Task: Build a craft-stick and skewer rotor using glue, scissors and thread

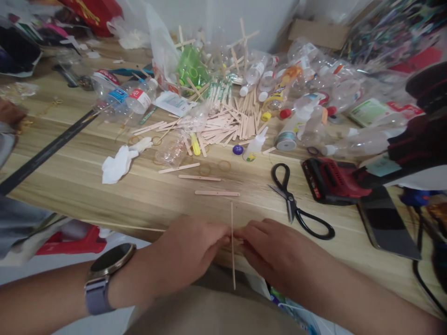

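Pinching a thin wooden skewer (232,242) between both fingertips, my left hand (190,253) and right hand (275,253) could snap it at the near table edge (132,223) if I press unevenly.

Both my hands are low and close in, knuckles up. My left hand (190,253) comes in from the left, watch on the wrist, fingertips pinched at the middle. My right hand (275,253) mirrors it, fingertips pinched too, the two grips almost touching, forearms angling outward.
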The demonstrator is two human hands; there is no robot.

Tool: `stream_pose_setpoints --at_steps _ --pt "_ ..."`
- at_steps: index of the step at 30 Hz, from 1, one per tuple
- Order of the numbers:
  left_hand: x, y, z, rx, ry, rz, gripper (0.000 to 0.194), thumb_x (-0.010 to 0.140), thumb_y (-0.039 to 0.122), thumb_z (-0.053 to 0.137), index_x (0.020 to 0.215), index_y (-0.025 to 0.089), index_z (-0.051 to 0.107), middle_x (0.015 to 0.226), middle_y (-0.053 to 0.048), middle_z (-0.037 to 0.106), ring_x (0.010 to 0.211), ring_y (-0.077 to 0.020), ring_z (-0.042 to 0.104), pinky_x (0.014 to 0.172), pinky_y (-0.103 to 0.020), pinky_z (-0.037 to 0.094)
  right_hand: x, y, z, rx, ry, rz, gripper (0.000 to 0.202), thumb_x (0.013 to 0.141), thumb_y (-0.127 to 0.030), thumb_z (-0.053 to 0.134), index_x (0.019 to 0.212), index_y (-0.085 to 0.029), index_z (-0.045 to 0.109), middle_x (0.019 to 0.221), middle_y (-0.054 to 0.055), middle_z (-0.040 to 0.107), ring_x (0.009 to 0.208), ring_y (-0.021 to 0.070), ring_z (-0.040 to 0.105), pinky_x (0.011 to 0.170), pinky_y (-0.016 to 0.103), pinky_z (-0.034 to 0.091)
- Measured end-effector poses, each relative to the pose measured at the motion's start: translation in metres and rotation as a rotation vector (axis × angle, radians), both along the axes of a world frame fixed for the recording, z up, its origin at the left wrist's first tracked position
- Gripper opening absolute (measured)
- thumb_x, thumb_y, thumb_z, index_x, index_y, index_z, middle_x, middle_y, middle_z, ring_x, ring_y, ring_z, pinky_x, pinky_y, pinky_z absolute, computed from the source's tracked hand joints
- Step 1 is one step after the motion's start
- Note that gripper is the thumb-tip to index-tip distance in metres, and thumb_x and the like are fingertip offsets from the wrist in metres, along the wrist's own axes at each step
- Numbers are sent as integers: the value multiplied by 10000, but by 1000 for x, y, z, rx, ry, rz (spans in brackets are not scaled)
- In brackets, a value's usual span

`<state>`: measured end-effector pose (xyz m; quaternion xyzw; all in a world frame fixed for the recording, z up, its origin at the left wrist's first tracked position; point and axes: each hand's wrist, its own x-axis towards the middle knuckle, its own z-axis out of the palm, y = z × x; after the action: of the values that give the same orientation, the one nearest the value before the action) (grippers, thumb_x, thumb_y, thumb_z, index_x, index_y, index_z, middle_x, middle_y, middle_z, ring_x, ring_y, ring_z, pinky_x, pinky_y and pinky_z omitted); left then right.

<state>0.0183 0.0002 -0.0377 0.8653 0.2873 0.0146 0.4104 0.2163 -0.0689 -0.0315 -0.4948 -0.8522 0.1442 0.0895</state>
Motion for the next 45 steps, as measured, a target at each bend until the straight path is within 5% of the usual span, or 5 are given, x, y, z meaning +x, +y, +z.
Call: stream_pose_setpoints --at_steps 13,26,32,37,45 --pt "-20 11 9 -513 120 259 364 957 415 368 718 191 527 596 49 506 541 -115 412 528 -231 294 -9 78 -39 4 -130 -162 139 916 -124 559 937 -112 696 943 124 659 944 260 598 844 373 455" --pt "-12 21 7 -1034 -294 461 380 853 562 552 768 199 481 473 88 436 404 -60 225 388 -194 144 29 75 -37 97 175 -495 122 902 -238 575 953 -145 635 801 49 634 739 185 593 681 293 456" --pt "7 34 17 -1146 -433 385 332 828 523 590 773 206 507 425 99 422 346 -45 210 344 -193 113 59 110 -53 226 353 -798 452 799 -421 641 1131 -136 529 1011 107 597 747 190 560 668 323 464" --pt "22 42 11 -1238 -460 222 359 823 549 598 810 194 547 443 81 486 323 -45 279 333 -184 160 56 130 -58 230 428 -790 313 724 -375 646 952 -174 572 967 91 604 876 246 549 794 387 442" --pt "33 60 -11 -1296 -454 119 360 825 523 617 779 176 537 419 78 518 260 -34 307 275 -170 157 60 72 -31 167 681 -754 368 836 -468 569 1096 -214 509 980 62 633 821 204 598 764 348 479"
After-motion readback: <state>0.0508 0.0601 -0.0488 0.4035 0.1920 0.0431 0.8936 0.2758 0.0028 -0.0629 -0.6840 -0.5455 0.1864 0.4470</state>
